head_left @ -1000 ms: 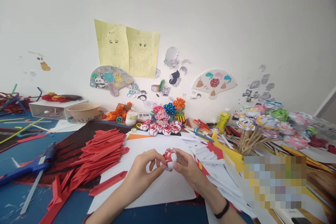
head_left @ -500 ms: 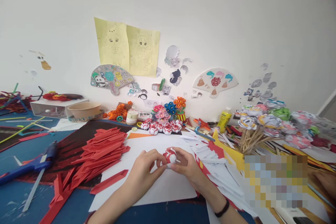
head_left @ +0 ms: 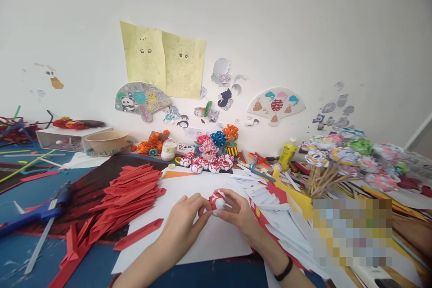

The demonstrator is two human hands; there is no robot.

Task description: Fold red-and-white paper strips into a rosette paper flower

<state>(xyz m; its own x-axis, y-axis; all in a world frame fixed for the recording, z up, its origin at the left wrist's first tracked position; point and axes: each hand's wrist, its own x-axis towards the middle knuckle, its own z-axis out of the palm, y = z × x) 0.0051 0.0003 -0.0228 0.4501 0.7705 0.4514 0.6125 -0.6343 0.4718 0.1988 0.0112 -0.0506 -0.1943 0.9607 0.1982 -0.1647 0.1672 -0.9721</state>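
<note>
A small red and white folded paper ball (head_left: 217,200) is pinched between both hands over a white sheet (head_left: 202,238). My left hand (head_left: 184,221) presses on its left side with the fingertips. My right hand (head_left: 238,213) cups its right side, a black band on that wrist. A pile of folded red paper strips (head_left: 130,191) lies to the left. A stack of folded white paper strips (head_left: 270,202) lies to the right. A row of finished red and white paper balls (head_left: 207,164) sits behind the sheet.
A blue glue gun (head_left: 37,211) lies at the left edge. A beige bowl (head_left: 108,141) and a white box (head_left: 64,137) stand at the back left. Paper flowers on sticks (head_left: 337,157) crowd the right. A yellow glue bottle (head_left: 286,155) stands by the wall.
Both hands have sunk slightly toward the sheet with the ball. My left fingers have flattened against the ball's left side.
</note>
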